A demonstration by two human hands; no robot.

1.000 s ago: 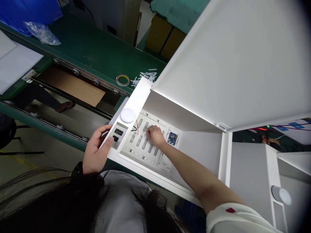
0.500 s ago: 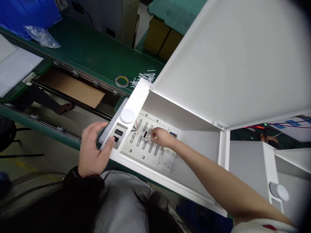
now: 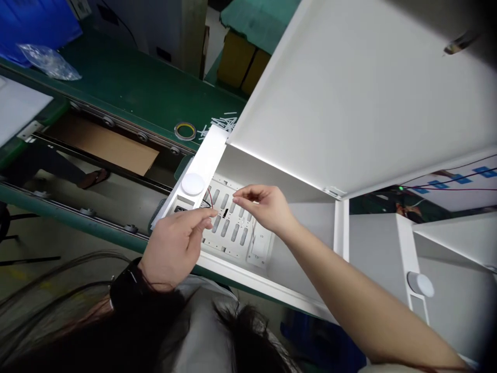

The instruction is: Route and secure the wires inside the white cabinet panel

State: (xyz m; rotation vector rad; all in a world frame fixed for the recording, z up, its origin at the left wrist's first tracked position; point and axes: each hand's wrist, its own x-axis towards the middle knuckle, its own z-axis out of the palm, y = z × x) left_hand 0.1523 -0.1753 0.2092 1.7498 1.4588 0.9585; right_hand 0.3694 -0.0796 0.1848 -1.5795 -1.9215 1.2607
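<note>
**Both hands over the slotted panel, wires at the left fingertips**

The white cabinet (image 3: pixel 212 145) lay below the hands, its lid (image 3: pixel 349 93) standing open. Inside it, on the floor, was the slotted panel (image 3: pixel 231 244), with a red wire (image 3: pixel 210 198) near its left end and a small black piece (image 3: pixel 225 213) between the slot rows.

Grip, left hand (image 3: pixel 174 243): palm down, fingers stretched out, thumb and forefinger tips only slightly apart, close to the wire. Could not tell whether it held anything. Grip, right hand (image 3: pixel 269 207): thumb and forefinger drawn nearly together above the panel; nothing visible between them, though something tiny could not be ruled out.

Handling, judged: cabinet stiff, bulky, best steadied by its end bar or rim. Panel rigid and thin, better taken by the edges. Wire light, limp, easily tugged loose; a gentle pinch along the insulation seemed right.

Change from half a second earlier: the left hand had left the cabinet's end and reached in over the panel. The right hand's fingers, formerly curled, were straighter, and its hand now hid the blue circuit board.
</note>
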